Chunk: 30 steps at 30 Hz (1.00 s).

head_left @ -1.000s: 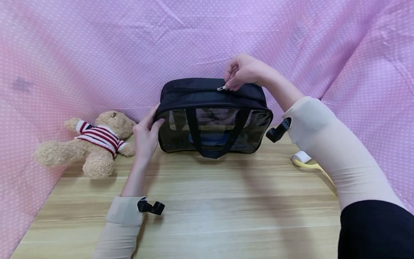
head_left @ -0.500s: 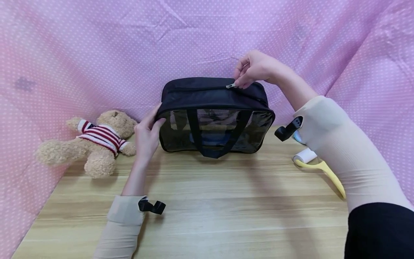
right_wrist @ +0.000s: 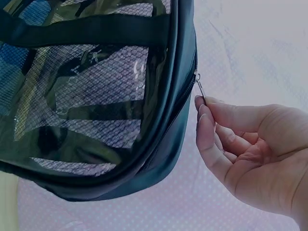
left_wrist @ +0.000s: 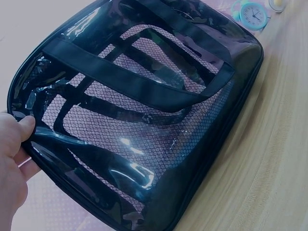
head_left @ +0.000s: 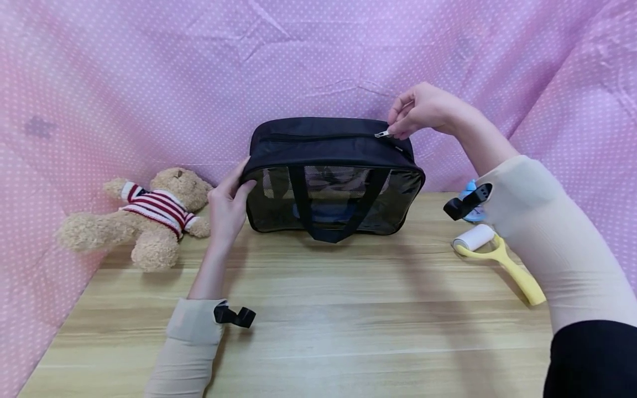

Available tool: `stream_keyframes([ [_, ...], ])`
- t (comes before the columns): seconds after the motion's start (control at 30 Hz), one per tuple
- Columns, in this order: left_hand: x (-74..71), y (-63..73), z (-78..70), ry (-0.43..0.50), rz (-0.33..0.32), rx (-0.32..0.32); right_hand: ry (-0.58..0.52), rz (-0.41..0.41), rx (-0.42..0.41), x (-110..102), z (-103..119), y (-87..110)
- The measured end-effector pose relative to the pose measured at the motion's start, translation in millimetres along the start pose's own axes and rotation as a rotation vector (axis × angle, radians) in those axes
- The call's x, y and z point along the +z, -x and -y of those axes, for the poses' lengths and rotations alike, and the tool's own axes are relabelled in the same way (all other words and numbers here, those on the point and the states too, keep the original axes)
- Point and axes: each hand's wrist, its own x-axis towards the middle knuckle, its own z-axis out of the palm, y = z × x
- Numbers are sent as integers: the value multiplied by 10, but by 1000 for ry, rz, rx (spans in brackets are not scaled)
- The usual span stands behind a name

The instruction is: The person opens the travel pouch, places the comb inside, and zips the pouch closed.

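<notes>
A black bag [head_left: 330,152] with a see-through front panel and a hanging strap handle stands upright at the back of the table. My left hand [head_left: 228,202] grips its left edge; the left wrist view shows the thumb [left_wrist: 25,127] on the front panel, fingers behind. Along the top runs a zipper, and my right hand [head_left: 423,110] pinches the metal zipper pull [head_left: 382,134] between thumb and fingertips near the right end. In the right wrist view, the zipper pull [right_wrist: 200,88] stands out from the slider, the other fingers curled below. Something blue shows dimly through the panel.
A teddy bear [head_left: 159,213] in a striped sweater lies to the left of the bag. On the right are a yellow-handled lint roller [head_left: 500,254] and a blue alarm clock [left_wrist: 253,15], partly behind the right wrist camera. Pink dotted cloth [head_left: 318,55] hangs behind.
My right hand has drawn the zipper pull rightward along the top of the bag. The lint roller and clock have come into view from behind the right arm. The left hand stays at the edge.
</notes>
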Motion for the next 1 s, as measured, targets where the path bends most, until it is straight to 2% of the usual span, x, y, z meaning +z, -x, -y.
stream_keyframes([
  [0.3,1,2,-12,-21,2,4,-89,-34,40,-126,-362,131],
  [0.57,-22,8,-23,-22,-6,0,-304,-68,34,-127,-669,189],
  [1.0,-24,4,-20,-32,-7,-8,-571,-144,-27,-14,-1185,243],
])
